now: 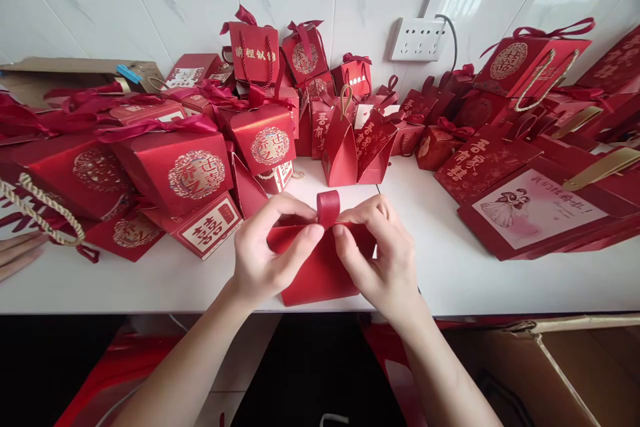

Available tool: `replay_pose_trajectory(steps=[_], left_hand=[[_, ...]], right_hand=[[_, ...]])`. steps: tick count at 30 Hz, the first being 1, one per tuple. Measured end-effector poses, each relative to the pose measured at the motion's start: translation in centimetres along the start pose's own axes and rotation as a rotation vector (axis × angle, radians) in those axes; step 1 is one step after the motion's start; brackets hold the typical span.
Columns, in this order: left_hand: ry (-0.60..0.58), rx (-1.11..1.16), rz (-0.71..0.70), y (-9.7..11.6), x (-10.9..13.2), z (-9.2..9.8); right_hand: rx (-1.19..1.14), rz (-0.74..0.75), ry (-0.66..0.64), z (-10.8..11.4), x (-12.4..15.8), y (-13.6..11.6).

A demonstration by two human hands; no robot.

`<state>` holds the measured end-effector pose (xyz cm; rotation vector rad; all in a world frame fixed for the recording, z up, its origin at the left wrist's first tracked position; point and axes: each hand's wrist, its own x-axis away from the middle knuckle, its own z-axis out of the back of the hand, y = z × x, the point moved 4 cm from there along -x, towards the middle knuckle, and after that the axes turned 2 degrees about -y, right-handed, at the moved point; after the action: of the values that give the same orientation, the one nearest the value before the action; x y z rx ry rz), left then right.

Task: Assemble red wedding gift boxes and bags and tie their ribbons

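Note:
A red gift box (320,273) stands on the table right in front of me, with a dark-red ribbon loop (328,209) rising from its top. My left hand (273,240) pinches the base of the loop from the left, thumb and forefinger together. From the other side, my right hand (384,243) does the same, its thumb against the box's upper edge. Both hands rest close to the box top and hide its sides. Just behind them is a folded red box (340,150) with a gold cord loop.
Finished-looking red boxes with bows (170,167) crowd the left side. More flat red bags (533,203) and boxes lie at right. A power strip (419,40) is on the tiled wall. At the left edge another person's hand (20,255) shows. A cardboard carton (570,373) is below right.

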<state>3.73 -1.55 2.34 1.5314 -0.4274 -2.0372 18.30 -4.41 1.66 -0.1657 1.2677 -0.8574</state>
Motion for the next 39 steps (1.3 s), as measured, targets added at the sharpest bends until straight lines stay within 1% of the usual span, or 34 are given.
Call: replay_pose_trajectory(steps=[2,8,11,15,18,21,23,25,27,29,32,34,39], left_hand=[[-0.024,0.007,-0.012,0.0,0.1,0.0],[-0.027,-0.017,-0.008,0.1,0.0,0.0],[-0.024,-0.063,-0.011,0.5,-0.1,0.1],[-0.017,-0.111,-0.010,0.8,-0.3,0.3],[-0.036,-0.066,0.002,0.7,-0.5,0.2],[-0.058,-0.023,0.045,0.4,-0.6,0.1],[-0.062,-0.007,0.065,0.3,-0.6,0.1],[-0.071,0.014,0.072,0.3,-0.6,0.1],[-0.085,0.051,0.065,0.2,-0.6,0.0],[-0.092,0.089,0.053,0.2,-0.6,0.0],[-0.097,0.115,0.044,0.2,-0.6,0.0],[-0.099,0.114,0.055,0.1,-0.6,0.0],[-0.075,0.110,0.140,-0.2,-0.6,0.2]], right_hand=[[0.002,-0.007,-0.001,0.0,0.0,0.0],[0.050,-0.001,0.022,-0.1,-0.2,-0.1],[0.071,-0.014,0.019,-0.2,-0.1,0.0],[0.069,-0.019,-0.017,0.1,-0.2,0.0],[0.103,-0.003,-0.067,0.7,-0.7,-0.5],[0.148,0.017,-0.085,1.1,-1.8,-1.0],[0.059,-0.005,-0.106,1.0,-2.4,-1.1],[-0.083,-0.076,-0.127,0.4,-2.8,-0.8],[-0.177,-0.152,-0.101,-0.1,-2.8,-0.2],[-0.228,-0.184,-0.046,-0.4,-2.6,0.1],[-0.299,-0.171,0.035,-0.4,-2.3,0.4],[-0.333,-0.163,0.060,-0.4,-2.1,0.4],[-0.369,-0.167,0.106,-0.4,-1.9,0.8]])
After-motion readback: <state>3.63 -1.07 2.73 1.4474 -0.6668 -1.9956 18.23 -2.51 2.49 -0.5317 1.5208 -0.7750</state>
